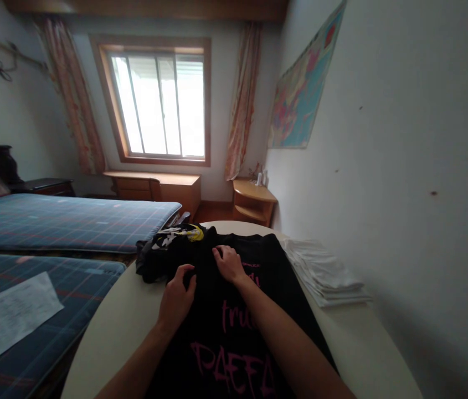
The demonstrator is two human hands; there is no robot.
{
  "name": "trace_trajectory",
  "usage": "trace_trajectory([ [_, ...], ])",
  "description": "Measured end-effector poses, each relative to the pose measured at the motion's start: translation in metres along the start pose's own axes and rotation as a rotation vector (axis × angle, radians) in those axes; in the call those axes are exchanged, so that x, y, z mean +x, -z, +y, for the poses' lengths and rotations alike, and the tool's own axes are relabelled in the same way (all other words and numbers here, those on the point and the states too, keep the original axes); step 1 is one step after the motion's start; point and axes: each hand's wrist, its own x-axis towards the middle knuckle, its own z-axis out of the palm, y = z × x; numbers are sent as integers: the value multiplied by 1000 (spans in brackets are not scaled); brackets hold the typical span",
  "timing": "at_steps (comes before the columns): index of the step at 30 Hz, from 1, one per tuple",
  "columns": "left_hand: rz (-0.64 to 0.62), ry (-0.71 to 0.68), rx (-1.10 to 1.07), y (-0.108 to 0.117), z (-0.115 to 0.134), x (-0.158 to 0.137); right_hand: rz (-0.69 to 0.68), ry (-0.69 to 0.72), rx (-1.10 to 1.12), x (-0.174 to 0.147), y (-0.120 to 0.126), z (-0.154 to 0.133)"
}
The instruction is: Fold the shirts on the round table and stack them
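One black shirt (226,332) lies beneath both grips (179,292) (230,265).

Bright window (161,105) between patterned curtains (242,105) – wooden desk (186,191) beneath – map (305,88) on right wall (404,127); plaid mattresses (71,219) left.

We see our left forearm (136,357) and our right forearm (287,332) bare as far as they show, both smooth and slim, broad at the bottom edge and tapering to narrow bare wrists (242,281). Our left grip (178,295) is a bare hand with a rounded back and slender fingers; our right grip (230,265) is likewise a bare hand. Nails are too blurred to make out.
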Motion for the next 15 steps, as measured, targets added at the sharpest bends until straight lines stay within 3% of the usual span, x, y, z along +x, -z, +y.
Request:
trace_trajectory([
  [4,14,33,5,0,4,-3,31,-97,51,15,11,-30],
  [9,-38,51,14,1,10,-7,-25,-236,41,28,5,-58],
  [15,-91,21,2,0,13,-10,11,-200,34,33,-4,-62],
])
